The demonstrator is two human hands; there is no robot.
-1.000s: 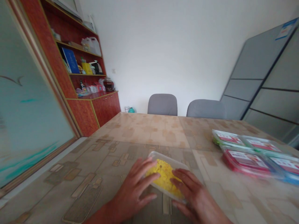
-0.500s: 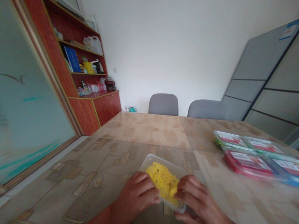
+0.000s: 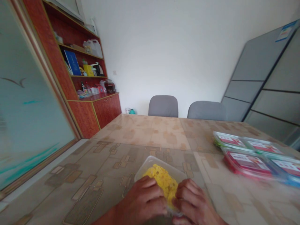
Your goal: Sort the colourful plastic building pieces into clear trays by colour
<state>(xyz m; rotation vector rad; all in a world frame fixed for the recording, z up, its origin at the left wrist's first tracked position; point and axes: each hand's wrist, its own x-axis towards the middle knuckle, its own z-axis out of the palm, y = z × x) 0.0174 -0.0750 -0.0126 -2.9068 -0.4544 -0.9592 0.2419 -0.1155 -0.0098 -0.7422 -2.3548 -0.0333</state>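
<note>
The left hand (image 3: 140,203) and right hand (image 3: 193,203) grip, fingers curled, a clear tub (image 3: 150,167) of yellow food (image 3: 162,181). Right of the tub, white-labelled packs (image 3: 247,162) carry blurred print.

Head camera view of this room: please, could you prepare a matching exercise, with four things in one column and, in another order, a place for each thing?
Things:
1. Flat clear plastic box of yellow food pieces
2. Blue book
3. Grey upholstered chair
4. Red-rimmed plastic pack with white label

Places:
A. Right side of the beige patterned table, among other packs
B. Held by the left hand and right hand, near the table's close edge
C. On a shelf of the red-brown wooden cabinet
D. Beyond the table's far edge

Pairs: 1-B, 2-C, 3-D, 4-A.
</note>
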